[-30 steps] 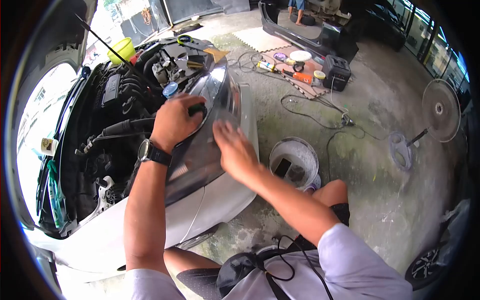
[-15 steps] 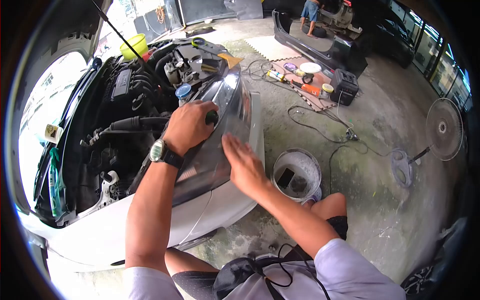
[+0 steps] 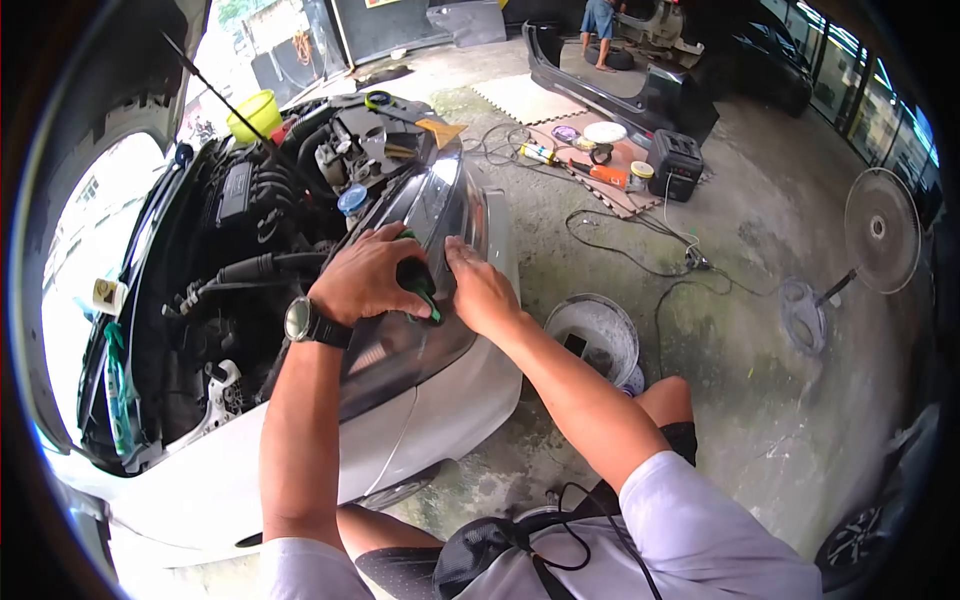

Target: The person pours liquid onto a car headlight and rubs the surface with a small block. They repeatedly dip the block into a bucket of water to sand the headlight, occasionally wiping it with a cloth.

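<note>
The car's headlight lies below my hands, its lens dull and greyish over much of its surface. My left hand, with a watch on the wrist, grips a green-and-black hand pad. The pad is tilted on its edge over the lens, and whether it touches cannot be told. My right hand is at the outer side of the headlight, its thumb up and its other fingers mostly hidden. It appears to rest against the lens, with no object visible in it.
The engine bay is exposed under a raised hood. A white bucket with a dark block stands at right. Beyond are cables, a black box, foam mats with tools, a fan and a yellow-green tub. Another person's legs show far back.
My left hand has turned the pad so more of it shows. My right hand, blurred and spread earlier, has come closer to the left hand and looks steadier. The view has shifted slightly.
</note>
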### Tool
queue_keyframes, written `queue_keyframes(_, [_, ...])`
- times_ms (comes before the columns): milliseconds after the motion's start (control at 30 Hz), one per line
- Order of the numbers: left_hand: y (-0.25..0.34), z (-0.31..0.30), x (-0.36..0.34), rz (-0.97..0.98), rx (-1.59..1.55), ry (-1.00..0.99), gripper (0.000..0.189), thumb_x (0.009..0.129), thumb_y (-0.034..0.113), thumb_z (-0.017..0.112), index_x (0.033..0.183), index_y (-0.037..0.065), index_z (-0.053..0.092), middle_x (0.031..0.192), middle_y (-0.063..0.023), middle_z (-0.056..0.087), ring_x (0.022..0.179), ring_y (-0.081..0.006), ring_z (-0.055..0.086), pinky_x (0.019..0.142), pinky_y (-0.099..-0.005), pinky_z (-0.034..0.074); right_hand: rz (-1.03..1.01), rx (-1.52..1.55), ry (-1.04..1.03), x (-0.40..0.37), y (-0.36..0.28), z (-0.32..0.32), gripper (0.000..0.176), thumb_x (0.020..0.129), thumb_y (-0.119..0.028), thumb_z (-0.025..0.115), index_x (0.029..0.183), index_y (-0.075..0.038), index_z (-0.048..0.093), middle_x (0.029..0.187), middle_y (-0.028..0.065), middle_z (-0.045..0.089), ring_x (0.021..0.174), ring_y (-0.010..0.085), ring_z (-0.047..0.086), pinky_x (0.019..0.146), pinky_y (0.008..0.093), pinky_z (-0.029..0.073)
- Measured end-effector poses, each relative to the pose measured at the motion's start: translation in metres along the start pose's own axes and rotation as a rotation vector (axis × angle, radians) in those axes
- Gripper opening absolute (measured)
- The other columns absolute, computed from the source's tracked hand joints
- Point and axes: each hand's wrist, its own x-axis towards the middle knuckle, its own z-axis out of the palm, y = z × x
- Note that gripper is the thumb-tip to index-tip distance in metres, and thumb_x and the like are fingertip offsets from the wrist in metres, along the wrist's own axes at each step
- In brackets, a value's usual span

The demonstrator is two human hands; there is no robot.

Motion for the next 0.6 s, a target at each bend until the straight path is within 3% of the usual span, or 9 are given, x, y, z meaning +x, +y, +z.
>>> queue_keyframes(67, [-0.013,0.001,0.005,-0.059,-0.057,-0.055,0.047,0.076,0.032,0.085,0.114,0.005,0.076,0.116,-0.02,0.072,0.109,-0.0411,0.071,0.092,-0.0472,0.057,0.056,-0.056,-0.024,0.007,0.0,0.004,0.061,0.09,0.007,0.053,0.15,0.013,0.048,0.154,0.0349,0.054,0.142,0.0436,0.056,0.118,0.0451,0.049])
queue_keyframes(100, [-0.017,0.007,0.006,-0.056,-0.08,0.02,0.043,0.077,0.025,0.082,0.113,0.004,0.073,0.107,-0.0189,0.071,0.102,-0.0429,0.07,0.087,-0.0496,0.056,0.098,0.0,-0.078,-0.006,-0.016,-0.004,0.063,0.09,0.007,0.053,0.152,0.012,0.047,0.154,0.0347,0.054,0.143,0.0449,0.056,0.118,0.0464,0.05])
queue_keyframes(200, [-0.011,0.01,0.01,-0.223,-0.055,0.099,0.038,0.08,0.02,0.077,0.114,0.004,0.072,0.109,-0.018,0.072,0.103,-0.0435,0.071,0.088,-0.0501,0.056,-0.114,-0.07,-0.038,-0.058,-0.043,-0.003,0.069,0.087,0.01,0.056,0.155,0.012,0.044,0.155,0.0354,0.052,0.141,0.0477,0.058,0.117,0.0471,0.051])
queue_keyframes(233, [-0.008,0.01,0.009,-0.221,-0.042,0.128,0.036,0.083,0.013,0.072,0.118,0.006,0.071,0.117,-0.0169,0.073,0.106,-0.0438,0.071,0.09,-0.0508,0.057,-0.156,-0.021,-0.016,-0.058,-0.037,-0.004,0.07,0.086,0.011,0.057,0.155,0.012,0.044,0.156,0.0355,0.052,0.141,0.0478,0.058,0.117,0.0471,0.051])
queue_keyframes(333, [-0.002,0.012,0.01,-0.125,-0.093,0.173,0.04,0.084,0.004,0.07,0.124,0.008,0.067,0.126,-0.0183,0.072,0.11,-0.0426,0.071,0.094,-0.0491,0.057,0.044,0.069,-0.109,-0.02,-0.009,-0.009,0.071,0.086,0.011,0.057,0.156,0.012,0.044,0.156,0.0361,0.051,0.143,0.0485,0.056,0.119,0.0468,0.05])
queue_keyframes(367, [-0.002,0.015,0.01,-0.092,-0.128,0.205,0.034,0.088,-0.001,0.066,0.119,0.01,0.071,0.127,-0.0178,0.072,0.113,-0.0419,0.071,0.097,-0.0494,0.057,0.051,0.073,-0.101,-0.009,-0.001,-0.005,0.071,0.086,0.011,0.057,0.156,0.012,0.044,0.156,0.0361,0.051,0.143,0.0485,0.056,0.119,0.0468,0.05])
queue_keyframes(433, [-0.008,0.02,0.013,-0.059,-0.128,0.236,0.031,0.089,-0.002,0.066,0.117,0.009,0.073,0.128,-0.0171,0.072,0.113,-0.0419,0.071,0.098,-0.0489,0.057,0.074,-0.043,-0.063,0.013,0.008,0.002,0.071,0.087,0.011,0.056,0.157,0.011,0.043,0.157,0.0363,0.051,0.143,0.0471,0.056,0.117,0.0467,0.052])
queue_keyframes(533, [-0.009,0.013,0.014,-0.099,-0.137,0.268,0.022,0.092,0.003,0.068,0.111,0.008,0.078,0.132,-0.0178,0.072,0.117,-0.0423,0.07,0.101,-0.047,0.057,-0.059,-0.059,0.014,-0.036,-0.027,0.005,0.068,0.087,0.011,0.054,0.155,0.011,0.045,0.156,0.0354,0.052,0.144,0.0451,0.056,0.117,0.0465,0.052])
queue_keyframes(600, [-0.006,0.006,0.01,-0.2,-0.077,0.028,0.025,0.09,0.013,0.074,0.114,0.008,0.078,0.136,-0.0185,0.071,0.122,-0.0428,0.069,0.103,-0.0475,0.056,-0.113,-0.013,-0.013,-0.048,-0.043,-0.01,0.066,0.087,0.01,0.054,0.153,0.012,0.046,0.155,0.0356,0.052,0.143,0.0455,0.056,0.117,0.0467,0.052])
